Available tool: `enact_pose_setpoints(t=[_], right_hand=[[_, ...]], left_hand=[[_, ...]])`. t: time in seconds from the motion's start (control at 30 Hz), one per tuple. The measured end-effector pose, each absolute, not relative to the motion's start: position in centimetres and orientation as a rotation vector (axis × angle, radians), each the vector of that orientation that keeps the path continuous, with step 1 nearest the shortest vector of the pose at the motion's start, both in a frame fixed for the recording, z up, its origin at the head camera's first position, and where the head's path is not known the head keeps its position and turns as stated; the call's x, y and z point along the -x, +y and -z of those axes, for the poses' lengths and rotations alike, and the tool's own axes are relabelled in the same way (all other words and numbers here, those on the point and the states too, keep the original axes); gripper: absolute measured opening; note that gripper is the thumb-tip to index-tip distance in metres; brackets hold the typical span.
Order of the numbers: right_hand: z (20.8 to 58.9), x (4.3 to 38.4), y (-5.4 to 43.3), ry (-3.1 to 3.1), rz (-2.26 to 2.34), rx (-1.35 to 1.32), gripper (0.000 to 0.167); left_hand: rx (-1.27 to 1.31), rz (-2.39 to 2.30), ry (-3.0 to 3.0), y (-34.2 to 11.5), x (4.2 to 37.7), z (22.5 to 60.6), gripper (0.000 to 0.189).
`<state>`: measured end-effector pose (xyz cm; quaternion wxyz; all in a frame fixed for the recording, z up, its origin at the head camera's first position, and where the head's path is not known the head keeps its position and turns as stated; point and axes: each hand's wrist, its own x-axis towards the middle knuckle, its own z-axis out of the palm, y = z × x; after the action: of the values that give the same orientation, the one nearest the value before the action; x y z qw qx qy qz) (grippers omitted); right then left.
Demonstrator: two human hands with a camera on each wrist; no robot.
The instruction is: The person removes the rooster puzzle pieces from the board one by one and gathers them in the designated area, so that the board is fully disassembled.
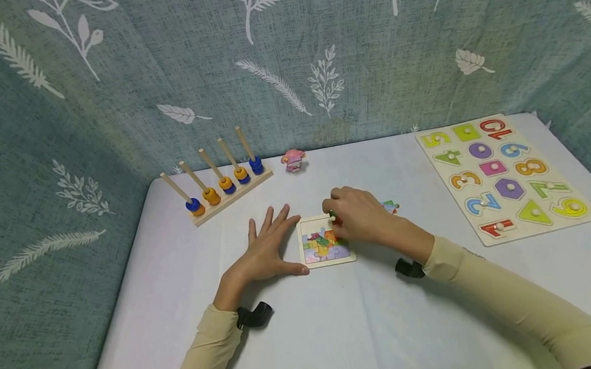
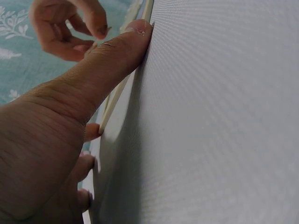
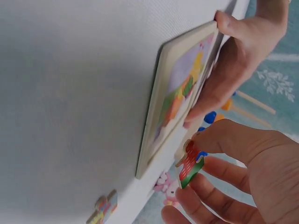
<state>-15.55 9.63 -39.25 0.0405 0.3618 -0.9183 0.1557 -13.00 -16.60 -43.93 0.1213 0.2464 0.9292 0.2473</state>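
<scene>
A small square jigsaw tray (image 1: pixel 309 227) lies on the white cloth, its lower part filled with colourful joined pieces and its upper part bare wood. My left hand (image 1: pixel 266 257) lies spread along the tray's left side, with thumb and index fingertip at its edge. Over the upper right corner of the tray, my right hand (image 1: pixel 359 215) pinches a jigsaw piece (image 3: pixel 189 165), red and green with a bit of blue, between thumb and fingers. The right wrist view shows this piece held above the tray, tilted. Another jigsaw piece (image 1: pixel 391 206) lies right of the tray, partly hidden behind my right hand.
A wooden bead stacker (image 1: pixel 234 196) with upright pegs stands at the back left, and a small pink figure (image 1: pixel 293 160) sits beside it. A number and shape peg board (image 1: pixel 506 179) lies at the right. Patterned green fabric (image 1: pixel 286 63) hangs behind the table.
</scene>
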Motion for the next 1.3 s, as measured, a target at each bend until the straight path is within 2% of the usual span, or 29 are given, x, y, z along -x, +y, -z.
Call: enact_pose_setpoints(t=[0.53, 1.3], right_hand=[[38.7, 15.4, 12.6, -2.746, -0.584, -1.04, 0.018], [37.5, 15.9, 17.0, -2.798, -0.571, -0.907, 0.026]], left_hand=[[-0.733, -0.717, 2.719, -16.5, 13.1, 44.0, 0.113], [-0.717, -0.71, 2.715, -16.6, 13.0, 44.0, 0.113]])
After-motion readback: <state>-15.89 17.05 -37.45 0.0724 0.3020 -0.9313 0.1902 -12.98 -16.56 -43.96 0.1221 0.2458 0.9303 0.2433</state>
